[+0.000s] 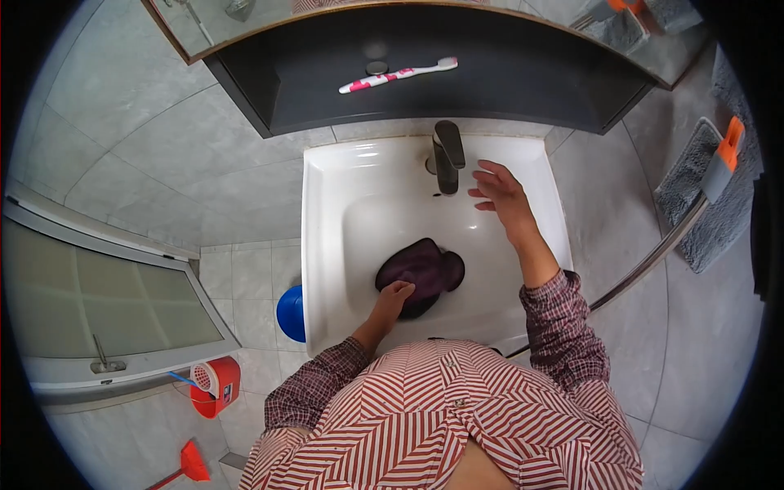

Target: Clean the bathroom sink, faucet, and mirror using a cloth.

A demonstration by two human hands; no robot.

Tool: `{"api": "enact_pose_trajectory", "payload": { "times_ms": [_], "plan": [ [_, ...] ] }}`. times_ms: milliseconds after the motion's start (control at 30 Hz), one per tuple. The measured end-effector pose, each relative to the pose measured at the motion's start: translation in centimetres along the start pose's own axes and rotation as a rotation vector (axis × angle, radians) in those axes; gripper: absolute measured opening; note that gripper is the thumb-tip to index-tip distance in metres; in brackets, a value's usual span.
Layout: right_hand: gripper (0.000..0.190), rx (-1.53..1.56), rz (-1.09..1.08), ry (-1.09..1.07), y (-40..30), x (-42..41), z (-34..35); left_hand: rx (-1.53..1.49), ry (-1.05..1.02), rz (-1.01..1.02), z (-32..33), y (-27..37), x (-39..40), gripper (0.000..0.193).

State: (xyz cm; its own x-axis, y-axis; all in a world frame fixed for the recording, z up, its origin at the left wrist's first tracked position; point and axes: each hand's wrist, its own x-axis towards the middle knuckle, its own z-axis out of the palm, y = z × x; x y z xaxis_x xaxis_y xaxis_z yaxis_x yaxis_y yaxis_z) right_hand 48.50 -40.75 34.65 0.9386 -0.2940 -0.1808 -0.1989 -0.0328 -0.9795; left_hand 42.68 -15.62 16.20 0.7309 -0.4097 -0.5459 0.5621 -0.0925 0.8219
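Dark purple cloth point(422, 263), thin and crumpled, lies in the basin of a white washbasin point(361, 177). At its near edge my left hand point(395, 300) pinches the fabric between thumb and fingers. My right hand point(499, 193) is raised over the basin's right side, fingers apart, with nothing in it. It hovers just right of the dark grey faucet point(448, 156), without touching it. No stream of water can be made out under the spout. Part of the basin floor is hidden beneath the cloth.
Above the washbasin, a dark shelf point(539, 92) under a mirror holds a pink-and-white toothbrush point(398, 75). At right, a grey towel point(695, 196) hangs by a bent metal pipe point(649, 251). A blue plastic container point(290, 313), a red mop bucket point(226, 386) and a door point(116, 288) are at left.
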Motion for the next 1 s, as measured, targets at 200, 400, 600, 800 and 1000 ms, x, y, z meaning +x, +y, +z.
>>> {"api": "enact_pose_trajectory", "payload": {
  "times_ms": [200, 400, 600, 800, 1000],
  "plan": [
    [0.031, 0.207, 0.021, -0.051, -1.0, 3.1, 2.2, -0.05, 0.131, 0.002, -0.5, -1.1, 0.5, 0.029],
    [0.018, 0.372, -0.022, 0.017, 0.4, 2.9, 2.0, -0.145, 0.155, -0.021, -0.7, -1.0, 0.8, 0.032],
    [0.016, 0.297, 0.011, 0.042, 1.1, 3.4, 1.7, -0.155, 0.165, -0.081, -0.2, -0.9, 1.0, 0.033],
    [0.017, 0.305, 0.099, -0.011, 1.2, 4.4, 2.2, -0.157, 0.203, -0.118, -0.2, -1.0, 1.7, 0.032],
    [0.008, -0.279, -0.201, -0.111, -0.5, 4.0, 2.8, -0.097, 0.305, 0.096, -0.1, -1.0, 1.2, 0.024]
  ]
}}
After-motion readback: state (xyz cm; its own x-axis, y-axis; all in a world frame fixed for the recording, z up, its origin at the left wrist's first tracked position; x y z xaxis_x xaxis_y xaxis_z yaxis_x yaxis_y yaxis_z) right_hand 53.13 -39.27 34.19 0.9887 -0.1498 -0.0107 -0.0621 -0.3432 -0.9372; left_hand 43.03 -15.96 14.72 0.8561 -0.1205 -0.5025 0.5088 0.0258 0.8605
